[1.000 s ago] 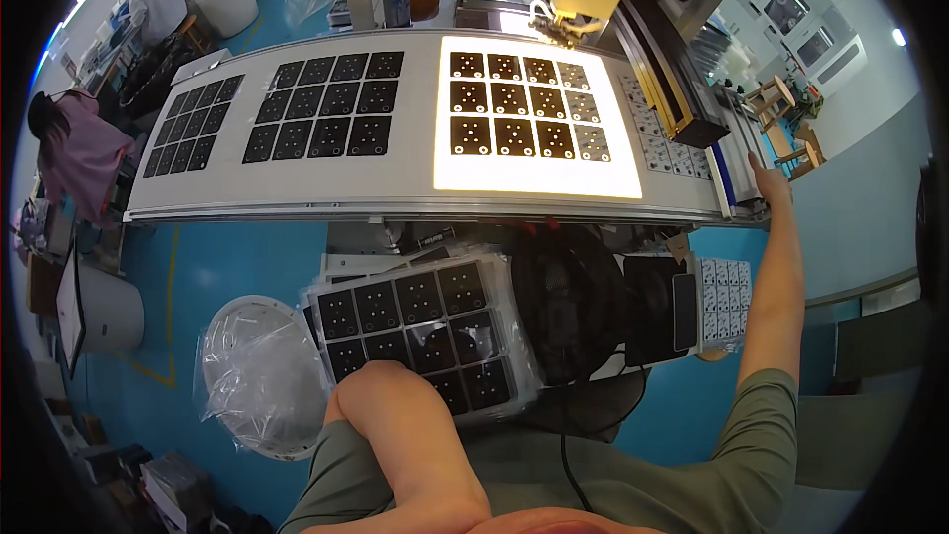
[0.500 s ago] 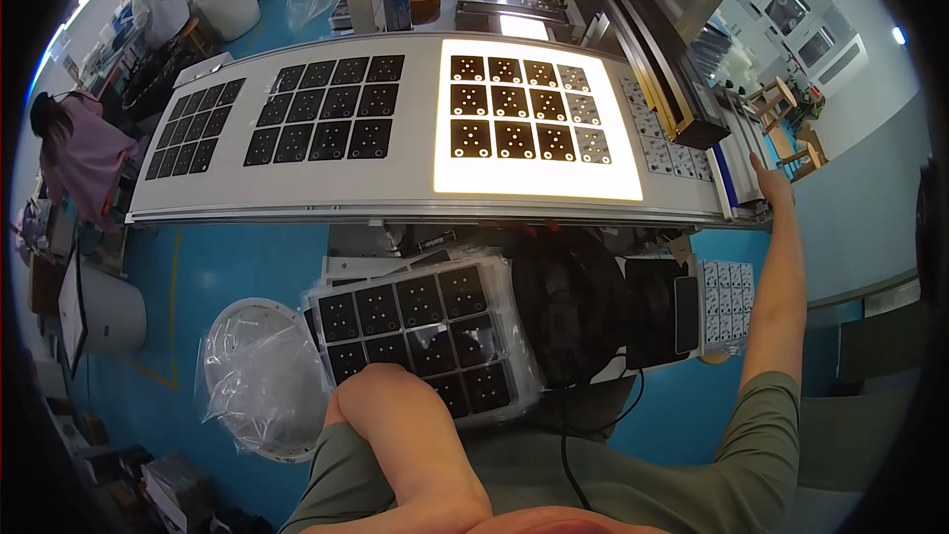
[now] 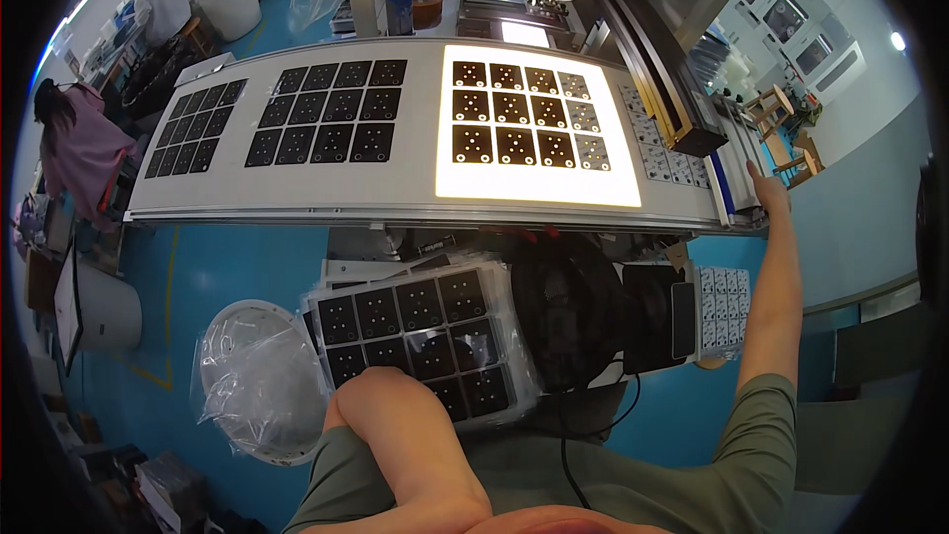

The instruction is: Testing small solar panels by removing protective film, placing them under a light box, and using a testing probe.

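Observation:
My right hand [image 3: 766,188] reaches far right and rests with its fingers out on the end of the long white conveyor table [image 3: 395,193]; it holds nothing. Of my left arm only the bent elbow [image 3: 395,415] shows, over a stack of plastic-wrapped trays of black square boards [image 3: 420,331]; the hand itself is hidden. On the conveyor a glowing light panel [image 3: 539,188] carries a grid of black boards [image 3: 514,124]. Two more groups of black boards [image 3: 331,124] lie to its left.
A round white bin lined with clear plastic [image 3: 257,381] stands at lower left. A dark bulky object [image 3: 568,307], a black tablet [image 3: 657,316] and a sheet of small white pieces [image 3: 727,311] sit below the conveyor. A person in pink [image 3: 84,153] works at far left.
The cream machine head over the far side of the conveyor has drawn back toward the top edge. My arms and the boards have stayed in place.

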Demonstrator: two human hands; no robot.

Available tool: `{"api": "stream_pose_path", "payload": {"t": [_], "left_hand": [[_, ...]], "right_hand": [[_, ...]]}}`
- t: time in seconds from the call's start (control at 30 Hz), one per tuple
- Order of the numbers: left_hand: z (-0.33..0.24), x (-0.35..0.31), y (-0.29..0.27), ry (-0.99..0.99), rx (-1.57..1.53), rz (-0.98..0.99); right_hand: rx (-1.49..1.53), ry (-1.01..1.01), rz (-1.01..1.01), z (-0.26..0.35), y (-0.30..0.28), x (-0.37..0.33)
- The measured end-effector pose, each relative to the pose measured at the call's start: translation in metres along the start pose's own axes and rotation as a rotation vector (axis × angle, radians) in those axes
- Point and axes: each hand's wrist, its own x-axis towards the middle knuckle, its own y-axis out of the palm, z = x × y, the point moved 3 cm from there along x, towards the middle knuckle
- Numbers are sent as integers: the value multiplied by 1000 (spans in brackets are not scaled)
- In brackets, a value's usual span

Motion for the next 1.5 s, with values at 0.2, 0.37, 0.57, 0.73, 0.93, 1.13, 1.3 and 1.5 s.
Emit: {"api": "stream_pose_path", "payload": {"t": [0.2, 0.37, 0.57, 0.73, 0.93, 1.13, 1.3, 1.5], "left_hand": [[-2, -2, 0, 19, 24, -22], [0, -1, -1, -29, -16, -16], [5, -2, 3, -35, -69, -24], [6, -3, 3, -64, -114, -19], [2, -3, 1, -80, -155, -41], [-2, -3, -1, -76, -120, -20], [1, -4, 0, -76, -7, 1], [6, -6, 2, -55, -46, -10]], "right_hand": [[-3, 4, 16, 6, -4, -10], [-34, -5, 13, -1, -2, -5], [10, -25, -48, 1, -1, -5], [-3, -16, -41, 2, 0, -6], [15, -22, -42, -1, 3, -2], [-3, -9, -64, -2, 6, 4], [-5, -14, -104, -2, 4, 5], [13, -24, 76, 1, -2, 0]]}}
